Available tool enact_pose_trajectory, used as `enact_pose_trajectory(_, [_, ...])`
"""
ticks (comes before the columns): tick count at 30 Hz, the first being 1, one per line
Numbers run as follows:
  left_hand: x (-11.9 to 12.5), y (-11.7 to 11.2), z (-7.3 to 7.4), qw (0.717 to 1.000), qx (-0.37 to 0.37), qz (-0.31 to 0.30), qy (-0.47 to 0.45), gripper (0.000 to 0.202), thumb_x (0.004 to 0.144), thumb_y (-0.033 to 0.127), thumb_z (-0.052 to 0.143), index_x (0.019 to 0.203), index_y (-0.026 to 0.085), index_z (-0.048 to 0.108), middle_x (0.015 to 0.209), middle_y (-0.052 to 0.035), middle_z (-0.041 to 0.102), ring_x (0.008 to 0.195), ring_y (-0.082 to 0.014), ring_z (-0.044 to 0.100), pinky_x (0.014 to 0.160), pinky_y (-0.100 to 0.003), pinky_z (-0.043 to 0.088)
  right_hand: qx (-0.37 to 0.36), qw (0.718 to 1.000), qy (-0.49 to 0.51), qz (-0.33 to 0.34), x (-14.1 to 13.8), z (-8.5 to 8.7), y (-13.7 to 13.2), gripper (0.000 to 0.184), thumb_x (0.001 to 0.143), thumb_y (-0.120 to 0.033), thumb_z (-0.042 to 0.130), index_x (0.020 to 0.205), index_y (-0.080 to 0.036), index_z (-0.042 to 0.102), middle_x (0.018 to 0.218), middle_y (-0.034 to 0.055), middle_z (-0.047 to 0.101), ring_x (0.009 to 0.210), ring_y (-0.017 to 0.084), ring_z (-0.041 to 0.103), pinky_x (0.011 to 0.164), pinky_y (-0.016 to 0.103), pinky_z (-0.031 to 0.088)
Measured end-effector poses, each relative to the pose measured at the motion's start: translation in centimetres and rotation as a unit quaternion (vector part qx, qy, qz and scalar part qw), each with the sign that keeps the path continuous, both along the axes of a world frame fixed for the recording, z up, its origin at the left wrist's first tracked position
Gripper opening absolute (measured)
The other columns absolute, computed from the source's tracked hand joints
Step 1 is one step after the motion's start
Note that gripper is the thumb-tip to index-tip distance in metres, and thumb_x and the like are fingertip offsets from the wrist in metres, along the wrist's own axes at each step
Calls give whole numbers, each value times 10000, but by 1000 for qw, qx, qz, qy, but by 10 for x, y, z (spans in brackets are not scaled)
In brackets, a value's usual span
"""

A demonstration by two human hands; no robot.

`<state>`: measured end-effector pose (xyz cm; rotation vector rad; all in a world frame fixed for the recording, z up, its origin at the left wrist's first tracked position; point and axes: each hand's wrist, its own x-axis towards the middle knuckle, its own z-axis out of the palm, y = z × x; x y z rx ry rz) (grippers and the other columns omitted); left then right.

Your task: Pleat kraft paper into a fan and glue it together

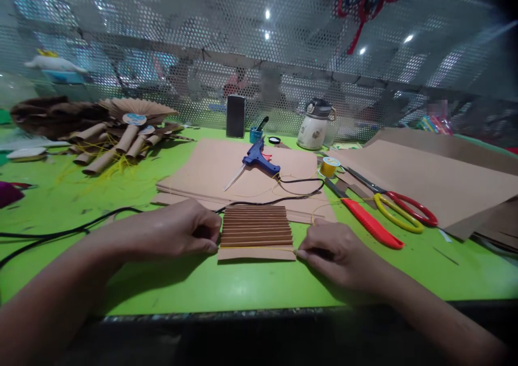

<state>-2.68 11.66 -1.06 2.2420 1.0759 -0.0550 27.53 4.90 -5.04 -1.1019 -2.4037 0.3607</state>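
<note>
- Pleated sheet (257,228): brown, folded into narrow parallel pleats, with a flat strip on its near side. It lies on the green table (194,287), close to the near edge, between the two hands. It serves as the reference for all positions below.
- Yellow thread (257,246): runs straight across the near pleats of the pleated sheet, from one side to the other.
- Left hand (184,228): at the left side of the pleated sheet. Fingers curled, thumb and forefinger pinched on the thread.
- Right hand (335,247): at the right side of the pleated sheet. Fingers curled, thumb and forefinger pinched on the thread.
- Glue gun (261,158): blue, red trigger; behind the pleated sheet, resting on a stack of flat brown sheets (202,163). Its black cord (279,198) passes just behind the pleats.
- Spool (329,166): yellow; behind and to the right of the pleated sheet.
- Cutting tool (370,223): red handle; right of the pleated sheet, beyond the right hand.
- Scissors (413,207): one red and one yellow handle loop; farther right of the pleated sheet than the cutting tool.
- Flask (313,131): white with a dark lid; well behind the pleated sheet, to the right.
- Paper fans (140,107): well behind and left of the pleated sheet, piled with brown tubes (101,161).
</note>
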Motion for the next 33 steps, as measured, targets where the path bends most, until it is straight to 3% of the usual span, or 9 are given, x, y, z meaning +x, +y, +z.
enact_pose_trajectory(5, [-1, 1, -2, 1000, 2, -1, 11, 110, 741, 253, 543, 662, 200, 598, 560, 22, 548, 506, -120, 456, 450, -222, 290, 13, 1000, -8, -15, -2, -1, 0, 187, 866, -234, 515, 697, -178, 572, 596, 12, 558, 570, 124, 477, 589, 270, 345])
enact_pose_trajectory(11, [-1, 0, -3, 1000, -8, -4, -3, 97, 734, 235, 542, 665, 187, 590, 567, 15, 530, 512, -119, 435, 457, -227, 274, -12, 999, 39, -22, -3, 3, 1, 133, 867, -215, 524, 773, -181, 613, 671, 26, 613, 619, 125, 527, 618, 265, 390])
enact_pose_trajectory(18, [1, -1, 6, 999, -6, 18, -42, 161, 773, 307, 528, 704, 174, 586, 622, 8, 522, 566, -124, 458, 490, -221, 313, 27, 996, 80, -31, -3, 2, 2, 132, 868, -221, 522, 782, -185, 615, 651, 28, 594, 605, 132, 528, 571, 256, 396])
enact_pose_trajectory(20, [2, 0, 7, 999, -1, 19, -47, 167, 780, 316, 526, 711, 174, 583, 640, 7, 524, 586, -126, 462, 505, -221, 327, 29, 994, 96, -48, -2, 1, 1, 99, 861, -213, 527, 858, -184, 622, 672, 24, 593, 601, 128, 522, 568, 251, 400])
enact_pose_trajectory(25, [3, 0, 4, 999, -24, -3, -37, 133, 779, 289, 534, 721, 173, 565, 624, 15, 497, 563, -118, 436, 506, -228, 325, -60, 997, 53, 7, -5, 8, -4, 416, 765, -118, 577, 1165, -230, 549, 815, 16, 605, 682, 130, 529, 613, 240, 427])
enact_pose_trajectory(29, [4, -3, 5, 998, -31, -13, -62, 137, 762, 304, 576, 829, 185, 562, 687, -1, 544, 615, -139, 485, 534, -238, 355, -26, 999, 27, 0, -13, 8, -4, 304, 782, -222, 626, 1082, -200, 589, 897, 47, 630, 794, 168, 542, 714, 294, 417])
enact_pose_trajectory(33, [11, -7, 6, 998, 0, -5, -65, 296, 681, 401, 676, 837, 192, 538, 692, 2, 549, 615, -144, 486, 516, -238, 340, -16, 998, 54, -12, -18, 0, 5, 134, 870, -269, 545, 891, -168, 631, 810, 42, 634, 744, 146, 550, 679, 268, 398])
